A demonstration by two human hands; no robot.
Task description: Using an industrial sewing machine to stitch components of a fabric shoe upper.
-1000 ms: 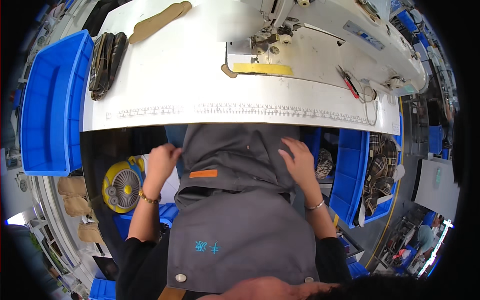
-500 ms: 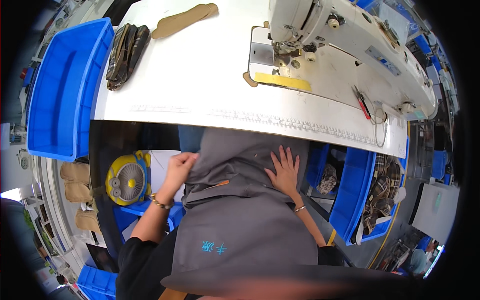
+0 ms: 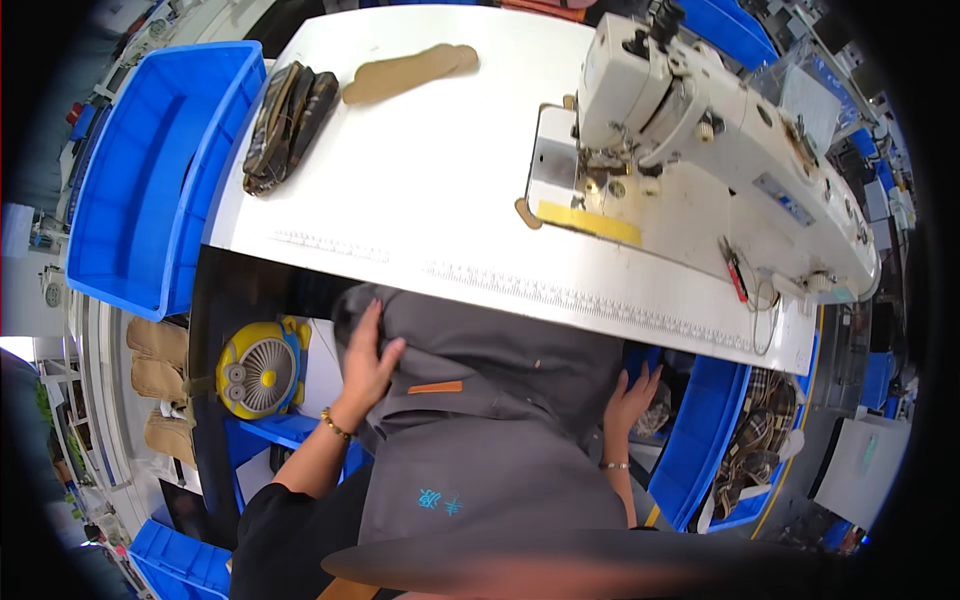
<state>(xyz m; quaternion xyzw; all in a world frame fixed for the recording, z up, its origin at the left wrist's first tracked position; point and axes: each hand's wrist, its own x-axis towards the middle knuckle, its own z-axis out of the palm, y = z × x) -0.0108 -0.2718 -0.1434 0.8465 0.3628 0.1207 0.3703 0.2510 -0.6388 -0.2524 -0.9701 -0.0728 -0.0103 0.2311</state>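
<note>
A grey apron (image 3: pixel 470 470) with a small orange-brown tab and blue stitched lettering lies over my lap, its far part passing under the table edge. My left hand (image 3: pixel 368 372), a beaded bracelet at its wrist, rests on the apron's left side with fingers stretched out. At the apron's right edge is my right hand (image 3: pixel 628 402), fingers apart, holding nothing that I can see. Beyond them stands the white sewing table (image 3: pixel 400 215), with a sewing machine (image 3: pixel 700 140) on its right half.
Folded plaid fabric (image 3: pixel 290 128), tan insole-shaped pieces (image 3: pixel 410 72) and red-handled snips (image 3: pixel 736 275) lie on the table. A blue bin (image 3: pixel 130 190) stands left; another blue bin (image 3: pixel 700 450) with plaid pieces sits right. A yellow fan (image 3: pixel 262 372) is below the table's left side.
My left hand has gone from a pinch at the apron's edge to stretched fingers. My right hand has slid from the apron's top to its right edge. The whole view has shifted and tilted.
</note>
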